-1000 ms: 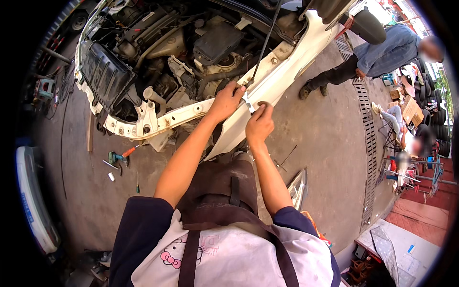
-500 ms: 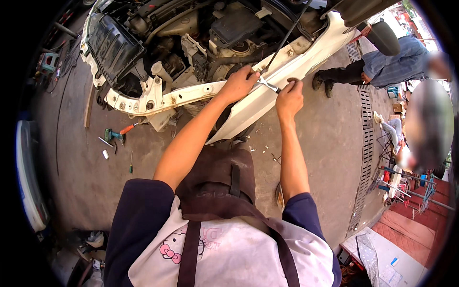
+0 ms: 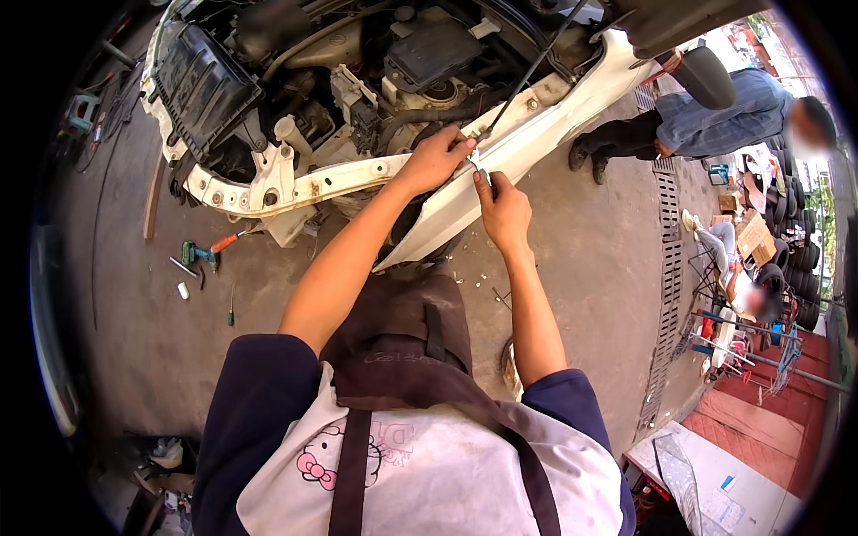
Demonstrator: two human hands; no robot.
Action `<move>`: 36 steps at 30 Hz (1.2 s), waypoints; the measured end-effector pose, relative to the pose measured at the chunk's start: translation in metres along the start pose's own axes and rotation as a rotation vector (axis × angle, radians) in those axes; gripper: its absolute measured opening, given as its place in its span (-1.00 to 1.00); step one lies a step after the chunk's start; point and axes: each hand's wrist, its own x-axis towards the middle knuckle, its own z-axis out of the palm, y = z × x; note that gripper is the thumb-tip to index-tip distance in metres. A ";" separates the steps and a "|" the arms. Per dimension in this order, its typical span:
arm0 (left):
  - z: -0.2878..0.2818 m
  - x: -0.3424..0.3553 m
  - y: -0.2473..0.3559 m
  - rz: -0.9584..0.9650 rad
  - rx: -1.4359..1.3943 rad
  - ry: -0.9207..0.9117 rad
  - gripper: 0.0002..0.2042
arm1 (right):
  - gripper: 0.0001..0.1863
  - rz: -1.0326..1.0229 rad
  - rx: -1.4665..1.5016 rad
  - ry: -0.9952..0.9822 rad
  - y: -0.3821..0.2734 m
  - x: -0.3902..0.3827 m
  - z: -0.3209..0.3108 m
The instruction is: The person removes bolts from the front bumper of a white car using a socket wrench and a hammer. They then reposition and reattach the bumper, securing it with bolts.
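Note:
A silver wrench (image 3: 475, 163) is at the top edge of the car's white fender (image 3: 500, 165), near the foot of a thin dark prop rod (image 3: 527, 76). My right hand (image 3: 507, 211) is closed round the wrench's near end, with the thumb along it. My left hand (image 3: 436, 161) rests over the fender edge, its fingertips closed at the wrench's head. Whatever the head sits on is hidden by these fingers. Ahead lies the open engine bay, with a black engine cover (image 3: 433, 55) and a black slatted part (image 3: 207, 85).
A green power drill (image 3: 198, 255), an orange-handled tool (image 3: 226, 241) and a screwdriver (image 3: 231, 308) lie on the floor to the left. A person (image 3: 724, 116) stands beyond the fender by a drain grate (image 3: 668, 259); another person (image 3: 728, 268) sits farther right.
My right hand has swung left, closer to my left hand, turning the wrench's near end with it. My left hand stays at the wrench's head. The view has shifted slightly.

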 end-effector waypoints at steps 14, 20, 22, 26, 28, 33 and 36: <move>0.022 -0.099 -0.029 0.098 0.146 0.374 -0.78 | -0.49 -0.063 0.211 -0.316 0.023 0.056 -0.038; 0.048 -0.107 -0.050 0.010 0.215 0.329 -0.69 | -0.48 0.037 0.357 0.049 -0.001 -0.003 0.009; 0.050 -0.108 -0.043 0.001 0.236 0.345 -0.70 | -0.48 0.102 0.420 0.163 -0.003 -0.011 0.031; 0.053 -0.106 -0.047 0.023 0.263 0.402 -0.70 | -0.48 0.049 0.385 0.022 0.012 0.010 0.008; 0.054 -0.106 -0.046 -0.009 0.300 0.407 -0.70 | -0.50 0.174 0.682 -0.108 0.013 0.017 -0.001; 0.057 -0.108 -0.050 0.045 0.301 0.447 -0.71 | -0.54 0.043 0.435 0.035 -0.012 -0.009 0.009; 0.057 -0.108 -0.048 0.038 0.317 0.437 -0.72 | -0.55 -0.043 0.485 0.052 -0.036 -0.019 0.001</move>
